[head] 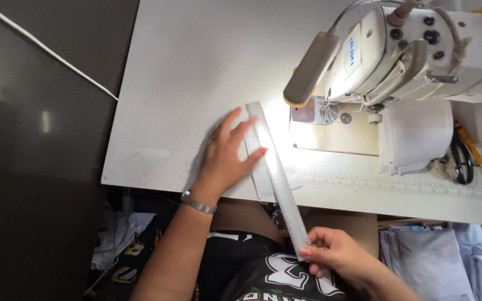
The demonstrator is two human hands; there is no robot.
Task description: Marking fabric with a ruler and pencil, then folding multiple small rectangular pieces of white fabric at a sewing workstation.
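**Ruler Pinched at One End, Cloth Pinned at the Other**

Nearest the lens, right hand (338, 257), low in frame over a dark printed shirt (263, 273); thumb and forefinger pinching the near end of a long clear ruler (277, 175), other fingers curled under and partly hidden. Ruler running diagonally up and left, overhanging the table edge (157, 184), far end resting on the table top near the needle plate (313, 111) of the sewing machine (414, 50). Beneath it, a small piece of white fabric (263, 181), pale against a pale table, outline hard to make out under the glare from the machine lamp (311, 69). Left hand (227, 159) flat on the fabric, fingers spread, fingertips touching the ruler's left edge; metal bracelet (198, 203) at the wrist.

Likely trouble, judged from this lie: ruler held only at its unsupported end, so prone to pivot around the pressing fingertips and drift off any intended line; fabric light and small, pinned at one side only, so apt to creep or wrinkle under a sliding ruler; glare washing out edges and ruler markings, inviting a misread; far end close to the needle area, liable to knock against the presser foot if pushed forward. To the right, well apart, folded white pieces (414, 136) and scissors (462, 159); below the table, a stack of pale blue cloth (436, 262).
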